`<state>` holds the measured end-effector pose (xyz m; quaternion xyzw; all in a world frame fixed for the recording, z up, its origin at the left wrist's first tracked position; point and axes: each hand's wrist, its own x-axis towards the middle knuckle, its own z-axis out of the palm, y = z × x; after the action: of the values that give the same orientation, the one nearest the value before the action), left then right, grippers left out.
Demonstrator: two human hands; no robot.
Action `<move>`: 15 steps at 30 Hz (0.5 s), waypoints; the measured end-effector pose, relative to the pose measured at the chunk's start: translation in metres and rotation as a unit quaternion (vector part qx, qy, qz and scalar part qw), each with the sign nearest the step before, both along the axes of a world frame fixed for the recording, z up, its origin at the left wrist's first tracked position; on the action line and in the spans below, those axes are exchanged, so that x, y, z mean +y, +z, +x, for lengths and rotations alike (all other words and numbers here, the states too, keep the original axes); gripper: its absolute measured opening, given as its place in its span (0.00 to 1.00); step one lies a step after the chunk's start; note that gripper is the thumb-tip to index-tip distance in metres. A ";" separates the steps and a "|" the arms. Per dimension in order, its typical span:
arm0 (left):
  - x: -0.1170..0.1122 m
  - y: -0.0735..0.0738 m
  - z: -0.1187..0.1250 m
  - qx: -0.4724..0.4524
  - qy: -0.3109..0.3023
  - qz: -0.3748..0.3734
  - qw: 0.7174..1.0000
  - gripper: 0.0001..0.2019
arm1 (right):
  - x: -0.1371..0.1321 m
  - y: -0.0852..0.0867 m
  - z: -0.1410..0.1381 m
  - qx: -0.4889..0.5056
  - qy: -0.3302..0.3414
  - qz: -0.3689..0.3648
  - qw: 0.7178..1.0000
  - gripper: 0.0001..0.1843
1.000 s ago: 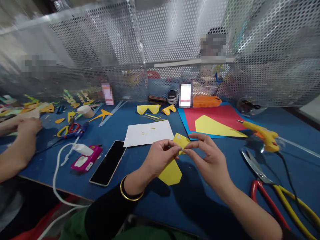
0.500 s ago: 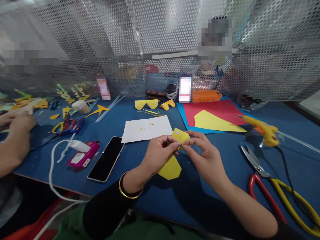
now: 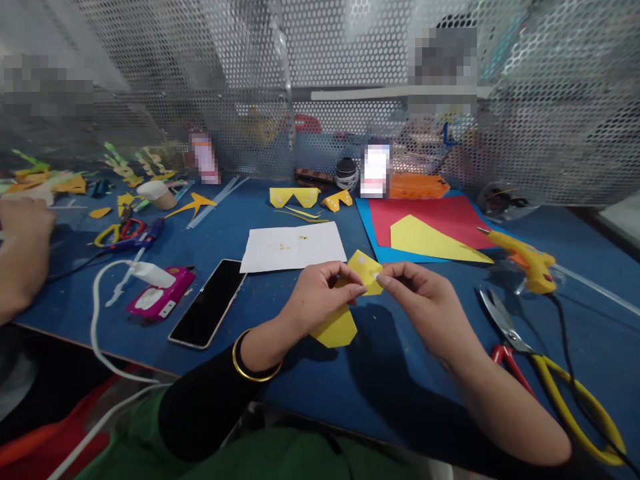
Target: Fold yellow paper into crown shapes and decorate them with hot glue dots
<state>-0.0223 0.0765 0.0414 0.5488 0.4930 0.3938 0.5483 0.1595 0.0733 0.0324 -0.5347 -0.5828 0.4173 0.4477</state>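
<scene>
A matte blue desk (image 3: 580, 233) spans the view, its far edge against a silvery perforated metal screen (image 3: 335, 60) through which blurred colours show. Near the middle of its front edge, the left hand (image 3: 317, 300) pinches a yellow paper piece (image 3: 335, 330), smooth, flat and cut with straight, angled sides, held above the surface. The right hand (image 3: 425, 307) has thumb and forefinger drawn narrow at a small white spot by the piece's right edge; whether they grip anything, I cannot tell.

Toward the far edge stand a yellow zigzag-cut strip (image 3: 295, 197) and a smaller orange-yellow one (image 3: 337, 200), both dotted white. To their right, a tapering yellow sheet (image 3: 425, 240) overlaps a red sheet (image 3: 440, 217), itself on blue. Creased white paper (image 3: 273, 260) lies behind the left hand, beside a glossy black phone (image 3: 207, 303). Near the right edge are a yellow plastic glue gun (image 3: 535, 260) and steel shears (image 3: 517, 341). At the left edge, a co-worker's hand (image 3: 25, 220) shows.
</scene>
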 end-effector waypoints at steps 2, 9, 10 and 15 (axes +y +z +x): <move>0.001 -0.001 0.000 -0.009 -0.007 0.006 1.000 0.07 | 0.001 0.002 0.003 -0.012 0.006 -0.013 1.000 0.15; 0.002 -0.003 0.001 -0.041 0.029 -0.009 0.999 0.15 | -0.003 0.008 0.001 -0.060 0.002 0.005 0.998 0.15; 0.002 -0.003 0.001 -0.047 0.028 -0.015 0.998 0.15 | -0.003 0.008 0.001 -0.068 0.000 0.011 0.998 0.14; 0.001 -0.003 0.000 -0.047 -0.006 -0.022 0.999 0.09 | -0.004 0.004 0.001 -0.112 0.000 0.072 0.991 0.11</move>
<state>-0.0220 0.0776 0.0384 0.5206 0.4718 0.4045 0.5854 0.1602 0.0697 0.0366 -0.5445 -0.6579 0.3118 0.4164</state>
